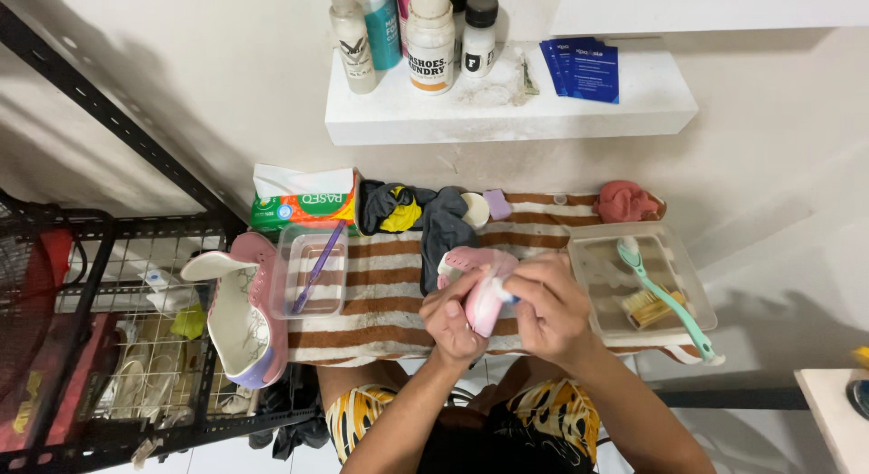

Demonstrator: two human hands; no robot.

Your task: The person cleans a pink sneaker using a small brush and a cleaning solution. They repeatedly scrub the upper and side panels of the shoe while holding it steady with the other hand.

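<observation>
- Striped towel (380, 302): I see it spread under all the work.
- Pink shoe (478, 288): I judge it light, stiff-soled, perhaps slippery if wet; best gripped around the sole. It sits above the towel, between both hands.
- Left hand (453, 325): clamped on its underside.
- Right hand (552, 306): pressed to its side.

Cloth, plastic and metal

The pink shoe (484, 288) looks like smooth matt rubber or plastic, as does the second shoe (243, 311), pink outside and glossy white within. A striped towel (389, 297) of rough terry cloth covers the worktop. Both trays (312, 270) (638, 279) are clear glossy plastic; the green brush (665, 297) is smooth plastic. The rack (100, 257) is black matt metal wire. The shelf (507, 107) is matt white and dusty
</observation>
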